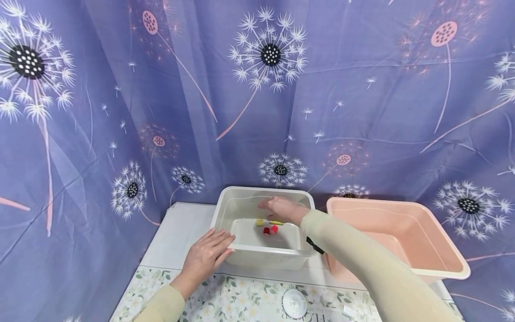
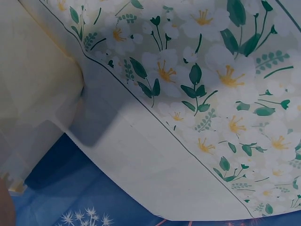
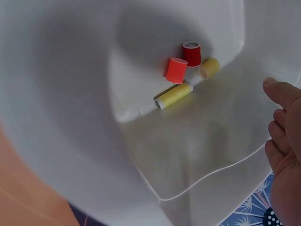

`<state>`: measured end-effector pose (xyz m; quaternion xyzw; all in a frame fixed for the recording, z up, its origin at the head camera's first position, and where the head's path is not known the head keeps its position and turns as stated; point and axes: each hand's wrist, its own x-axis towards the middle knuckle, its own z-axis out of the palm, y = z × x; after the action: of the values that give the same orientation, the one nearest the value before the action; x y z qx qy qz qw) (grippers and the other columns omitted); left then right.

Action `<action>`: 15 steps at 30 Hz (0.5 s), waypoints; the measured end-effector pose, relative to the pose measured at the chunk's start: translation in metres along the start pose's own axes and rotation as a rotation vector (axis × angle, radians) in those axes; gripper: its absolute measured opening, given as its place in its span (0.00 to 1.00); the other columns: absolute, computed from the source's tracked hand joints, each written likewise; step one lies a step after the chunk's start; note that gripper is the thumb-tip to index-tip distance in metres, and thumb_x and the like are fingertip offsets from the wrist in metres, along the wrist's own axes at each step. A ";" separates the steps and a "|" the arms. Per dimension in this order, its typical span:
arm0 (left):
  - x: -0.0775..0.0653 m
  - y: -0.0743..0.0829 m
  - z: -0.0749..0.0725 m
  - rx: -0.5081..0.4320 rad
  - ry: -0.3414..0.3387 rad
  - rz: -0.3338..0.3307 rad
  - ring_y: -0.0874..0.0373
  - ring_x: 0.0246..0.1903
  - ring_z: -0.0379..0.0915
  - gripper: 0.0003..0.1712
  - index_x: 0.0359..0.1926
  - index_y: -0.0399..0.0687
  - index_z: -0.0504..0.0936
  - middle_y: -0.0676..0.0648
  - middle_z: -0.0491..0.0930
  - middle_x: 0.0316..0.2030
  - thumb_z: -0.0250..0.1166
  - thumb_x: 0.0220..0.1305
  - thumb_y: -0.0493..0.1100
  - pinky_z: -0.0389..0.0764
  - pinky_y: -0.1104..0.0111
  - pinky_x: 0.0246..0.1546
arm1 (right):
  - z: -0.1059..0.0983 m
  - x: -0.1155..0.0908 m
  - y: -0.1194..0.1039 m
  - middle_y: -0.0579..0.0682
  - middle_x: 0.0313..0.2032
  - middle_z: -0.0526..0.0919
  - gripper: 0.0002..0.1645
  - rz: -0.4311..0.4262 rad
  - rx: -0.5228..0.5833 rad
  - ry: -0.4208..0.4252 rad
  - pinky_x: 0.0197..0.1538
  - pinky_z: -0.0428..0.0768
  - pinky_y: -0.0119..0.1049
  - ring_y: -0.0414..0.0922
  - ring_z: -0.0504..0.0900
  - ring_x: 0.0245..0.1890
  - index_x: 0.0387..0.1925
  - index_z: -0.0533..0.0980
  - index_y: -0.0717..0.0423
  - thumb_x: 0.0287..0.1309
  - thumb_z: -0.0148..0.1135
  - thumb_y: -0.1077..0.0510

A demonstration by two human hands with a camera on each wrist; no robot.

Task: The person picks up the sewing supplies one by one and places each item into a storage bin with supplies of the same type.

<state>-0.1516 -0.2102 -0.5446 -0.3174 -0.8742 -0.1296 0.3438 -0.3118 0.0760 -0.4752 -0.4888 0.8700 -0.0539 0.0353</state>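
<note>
My left hand (image 1: 209, 251) rests on the front left corner of a pale grey plastic bin (image 1: 263, 257), its fingers laid over the rim. Inside the bin, toward the back, my right hand (image 1: 283, 210) hovers with nothing visible in its fingers. Below it on the bin floor lie several thread spools: a dark red spool (image 3: 192, 54), a bright red spool (image 3: 177, 70), a short yellow spool (image 3: 209, 69) and a longer yellow spool (image 3: 174, 95). In the right wrist view the fingers are loosely bent, apart from the spools.
A peach plastic bin (image 1: 402, 268) stands at the right, beside the grey one. In front lies a floral table cover (image 1: 241, 297) bearing a round white object (image 1: 294, 304) and a small white piece (image 1: 351, 311). A blue dandelion-print curtain (image 1: 225, 89) hangs behind.
</note>
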 end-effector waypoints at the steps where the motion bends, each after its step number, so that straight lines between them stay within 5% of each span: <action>1: 0.000 0.000 0.000 0.001 -0.002 -0.001 0.49 0.54 0.88 0.29 0.58 0.49 0.91 0.47 0.91 0.51 0.56 0.81 0.63 0.83 0.49 0.65 | 0.000 -0.001 0.000 0.61 0.62 0.85 0.29 0.001 0.003 0.002 0.69 0.82 0.46 0.57 0.85 0.61 0.64 0.79 0.68 0.65 0.75 0.62; 15: 0.000 0.002 -0.001 0.002 -0.004 -0.006 0.48 0.55 0.88 0.34 0.58 0.49 0.91 0.46 0.91 0.52 0.47 0.84 0.66 0.82 0.49 0.65 | -0.012 -0.022 0.000 0.61 0.65 0.83 0.31 0.055 0.061 -0.012 0.71 0.80 0.48 0.57 0.83 0.64 0.68 0.77 0.66 0.68 0.73 0.59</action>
<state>-0.1501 -0.2088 -0.5438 -0.3149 -0.8759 -0.1291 0.3419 -0.3017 0.0957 -0.4631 -0.4638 0.8808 -0.0765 0.0569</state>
